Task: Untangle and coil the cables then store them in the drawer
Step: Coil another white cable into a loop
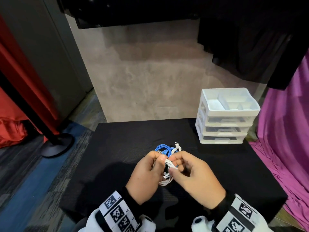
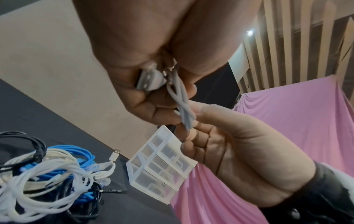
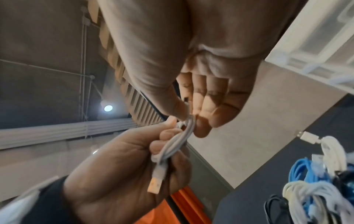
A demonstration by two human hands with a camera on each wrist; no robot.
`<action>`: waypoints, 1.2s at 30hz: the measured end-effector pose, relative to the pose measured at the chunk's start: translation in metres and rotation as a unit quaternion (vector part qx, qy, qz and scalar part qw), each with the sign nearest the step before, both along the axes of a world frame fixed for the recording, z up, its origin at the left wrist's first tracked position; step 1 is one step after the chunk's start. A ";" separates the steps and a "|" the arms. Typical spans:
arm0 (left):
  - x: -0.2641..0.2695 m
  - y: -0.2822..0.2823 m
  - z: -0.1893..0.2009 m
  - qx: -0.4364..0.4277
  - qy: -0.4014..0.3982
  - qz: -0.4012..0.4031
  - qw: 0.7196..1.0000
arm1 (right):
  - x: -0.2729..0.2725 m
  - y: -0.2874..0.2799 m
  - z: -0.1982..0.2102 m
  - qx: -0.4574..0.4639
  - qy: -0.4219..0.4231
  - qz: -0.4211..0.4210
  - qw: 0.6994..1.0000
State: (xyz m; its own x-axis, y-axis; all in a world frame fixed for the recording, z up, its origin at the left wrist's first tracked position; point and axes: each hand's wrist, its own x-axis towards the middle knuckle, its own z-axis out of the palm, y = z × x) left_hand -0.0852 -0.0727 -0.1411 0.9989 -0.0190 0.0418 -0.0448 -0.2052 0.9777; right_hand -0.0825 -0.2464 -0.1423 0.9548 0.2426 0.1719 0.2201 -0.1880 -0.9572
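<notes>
- White USB cable (image 1: 168, 166), thin and round, half-coiled between both hands; left hand (image 1: 147, 174) curls around coil and plug, right hand (image 1: 192, 176) pinches strands with thumb and forefinger.
- Tangled heap of blue, white and black cables (image 2: 47, 174) lies on black mat (image 1: 117, 148) just beyond the hands, unsorted.
- White plastic three-drawer unit (image 1: 225, 121) further off past right hand, drawers closed.
- Judgement: early stage, first cable being coiled, nothing stored.
</notes>
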 end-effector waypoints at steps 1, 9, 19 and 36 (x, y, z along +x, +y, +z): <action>-0.001 0.000 0.000 -0.009 0.006 -0.006 1.000 | 0.000 -0.002 0.000 -0.016 -0.010 -0.010 1.000; 0.000 -0.005 0.005 -0.086 0.033 -0.010 0.996 | 0.005 -0.001 0.002 0.107 0.087 -0.002 0.990; 0.003 0.006 -0.001 -0.120 0.012 -0.091 0.989 | 0.015 -0.002 -0.011 0.218 0.169 0.007 0.961; 0.076 0.065 -0.108 0.046 0.120 0.140 0.982 | 0.061 -0.007 -0.100 0.001 0.222 -0.050 0.974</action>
